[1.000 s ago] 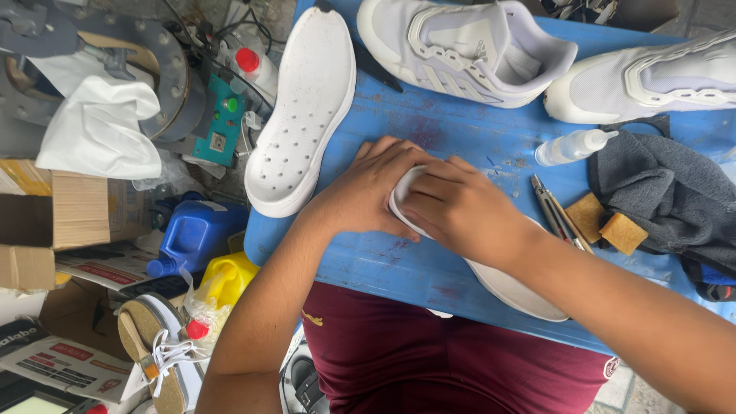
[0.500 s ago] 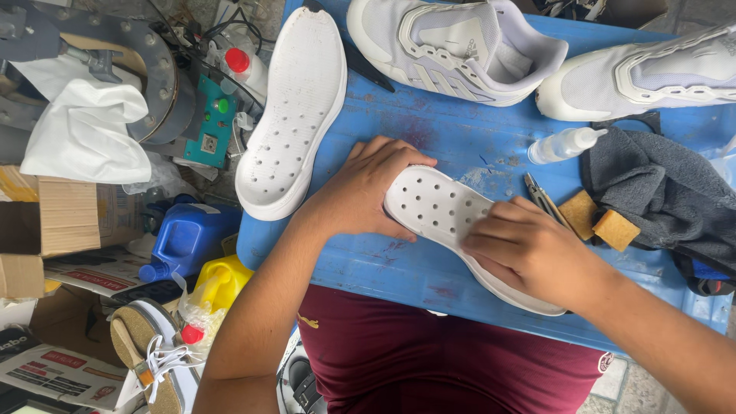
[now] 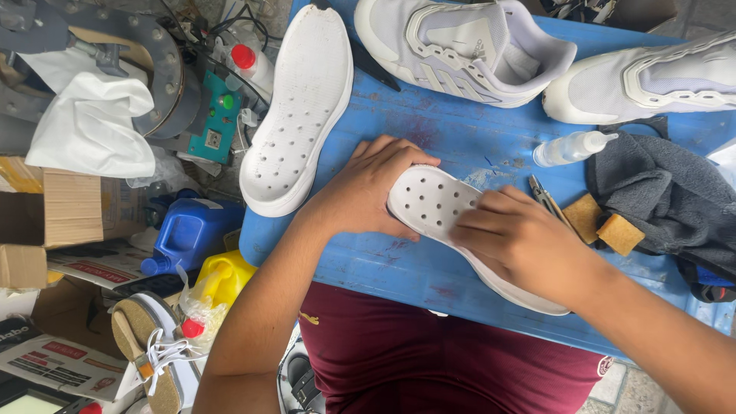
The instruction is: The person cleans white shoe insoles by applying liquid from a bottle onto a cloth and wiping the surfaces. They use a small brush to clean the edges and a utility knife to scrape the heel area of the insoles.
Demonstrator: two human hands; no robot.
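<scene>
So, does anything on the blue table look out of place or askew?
Yes: the second white insole lies half off the left edge of the blue table. The other insole lies flat under the left hand and right hand.

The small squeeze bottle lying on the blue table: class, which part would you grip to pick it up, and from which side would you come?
Probably grip the clear squeeze bottle across its wide body, coming from above. It lies on its side on the blue table, nozzle pointing right toward the grey cloth, so the rounded body offers two opposite sides. The narrow nozzle would likely slip.
</scene>
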